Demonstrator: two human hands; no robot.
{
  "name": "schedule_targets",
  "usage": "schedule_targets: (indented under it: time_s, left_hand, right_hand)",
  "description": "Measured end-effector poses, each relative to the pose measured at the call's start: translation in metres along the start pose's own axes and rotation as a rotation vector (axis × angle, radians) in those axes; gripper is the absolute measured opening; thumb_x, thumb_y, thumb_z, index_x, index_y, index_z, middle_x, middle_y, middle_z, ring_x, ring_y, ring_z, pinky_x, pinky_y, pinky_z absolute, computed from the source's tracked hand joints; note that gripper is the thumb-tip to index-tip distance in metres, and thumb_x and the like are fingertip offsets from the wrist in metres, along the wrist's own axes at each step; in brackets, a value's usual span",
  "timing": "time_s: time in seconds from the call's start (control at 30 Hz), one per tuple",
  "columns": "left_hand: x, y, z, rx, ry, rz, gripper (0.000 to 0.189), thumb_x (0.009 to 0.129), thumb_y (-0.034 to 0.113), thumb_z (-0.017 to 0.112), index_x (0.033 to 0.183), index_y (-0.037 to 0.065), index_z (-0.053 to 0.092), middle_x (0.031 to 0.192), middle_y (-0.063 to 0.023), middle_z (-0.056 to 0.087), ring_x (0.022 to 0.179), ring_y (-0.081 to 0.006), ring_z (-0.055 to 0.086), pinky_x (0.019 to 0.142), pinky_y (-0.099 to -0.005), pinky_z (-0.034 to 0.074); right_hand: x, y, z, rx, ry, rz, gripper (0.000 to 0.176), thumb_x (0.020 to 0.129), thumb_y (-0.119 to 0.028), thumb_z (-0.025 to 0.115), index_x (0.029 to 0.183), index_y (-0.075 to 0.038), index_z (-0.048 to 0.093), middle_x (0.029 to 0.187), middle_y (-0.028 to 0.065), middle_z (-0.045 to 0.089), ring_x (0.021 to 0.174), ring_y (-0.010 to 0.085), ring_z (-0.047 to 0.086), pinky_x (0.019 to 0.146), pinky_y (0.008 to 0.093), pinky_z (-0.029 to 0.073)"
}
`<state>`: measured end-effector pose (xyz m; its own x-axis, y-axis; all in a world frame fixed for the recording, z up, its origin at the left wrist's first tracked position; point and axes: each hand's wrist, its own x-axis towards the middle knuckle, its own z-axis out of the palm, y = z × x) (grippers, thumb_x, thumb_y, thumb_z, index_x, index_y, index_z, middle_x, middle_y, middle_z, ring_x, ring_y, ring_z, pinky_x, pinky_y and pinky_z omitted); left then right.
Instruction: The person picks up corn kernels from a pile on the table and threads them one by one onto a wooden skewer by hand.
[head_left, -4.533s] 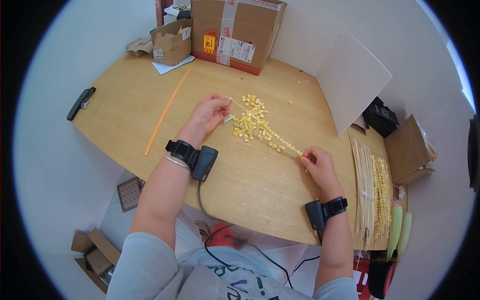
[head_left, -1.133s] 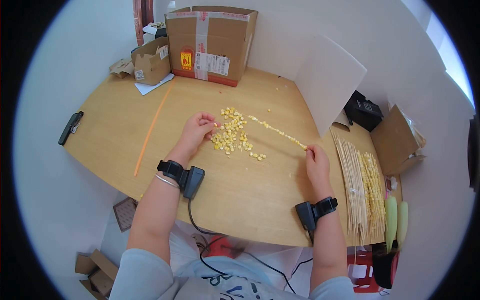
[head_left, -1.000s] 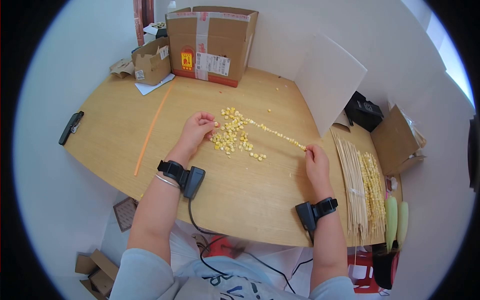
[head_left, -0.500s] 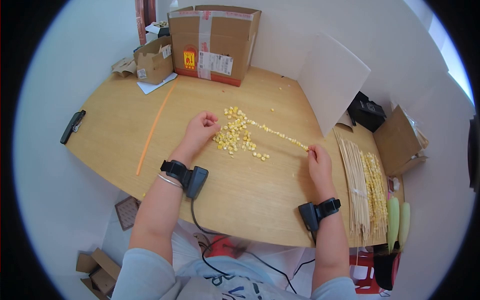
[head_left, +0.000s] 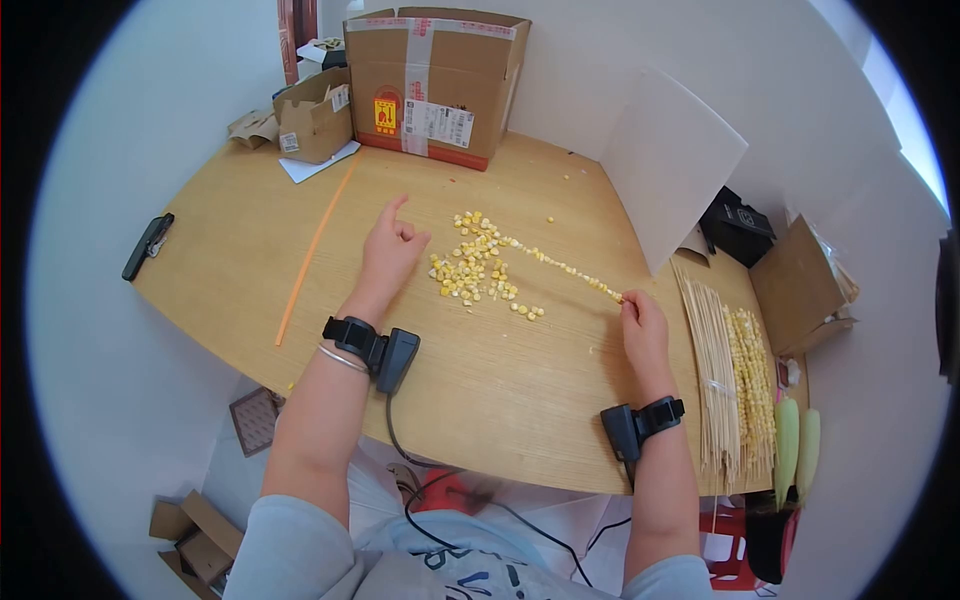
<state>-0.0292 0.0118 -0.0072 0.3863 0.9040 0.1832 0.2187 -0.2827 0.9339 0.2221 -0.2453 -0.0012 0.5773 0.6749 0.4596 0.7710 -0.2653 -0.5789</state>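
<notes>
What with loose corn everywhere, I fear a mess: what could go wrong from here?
1. The right hand pinches the skewer at one end only; what is threaded on it could slide off the free tip.
2. The left hand hovers right beside the corn pile; a careless sweep may scatter it.
3. The tip points roughly toward the left hand, which might get pricked.

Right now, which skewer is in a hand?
The kernel-threaded skewer, its end pinched by the right hand; the other skewers lie piled apart, untouched.
</notes>
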Motion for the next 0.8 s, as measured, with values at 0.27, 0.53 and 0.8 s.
schedule_targets:
  time_s: [0.27, 0.53, 0.8]
  left_hand:
    - [0.010, -0.021, 0.003, 0.040, 0.040, 0.192, 0.065, 0.071, 0.003, 0.064, 0.131, 0.007, 0.038, 0.107, -0.0034, 0.062, 0.096, -0.0109, 0.054, 0.079, -0.0274, 0.042]
    - [-0.012, 0.014, 0.009, -0.029, -0.326, 0.084, 0.043, 0.071, 0.004, 0.064, 0.113, 0.006, 0.054, 0.095, -0.0014, 0.061, 0.088, -0.0076, 0.051, 0.071, -0.0205, 0.041]
    - [-0.020, 0.006, 0.025, 0.324, -0.262, 0.500, 0.019, 0.068, 0.008, 0.066, 0.087, 0.008, 0.065, 0.093, -0.0067, 0.052, 0.089, -0.0189, 0.050, 0.076, -0.0276, 0.041]
  right_hand:
    - [0.001, 0.004, -0.001, -0.017, 0.034, 0.034, 0.010, 0.083, -0.008, 0.052, 0.089, -0.001, 0.058, 0.082, 0.0163, 0.059, 0.078, 0.0314, 0.057, 0.069, 0.0372, 0.045]
    - [0.002, 0.011, 0.000, -0.037, 0.076, 0.037, 0.011, 0.083, -0.008, 0.051, 0.090, -0.001, 0.057, 0.084, 0.0171, 0.060, 0.081, 0.0327, 0.058, 0.070, 0.0381, 0.045]
    - [0.001, 0.006, -0.001, -0.043, 0.060, 0.041, 0.011, 0.083, -0.009, 0.052, 0.090, -0.002, 0.057, 0.084, 0.0171, 0.060, 0.080, 0.0325, 0.058, 0.070, 0.0381, 0.045]
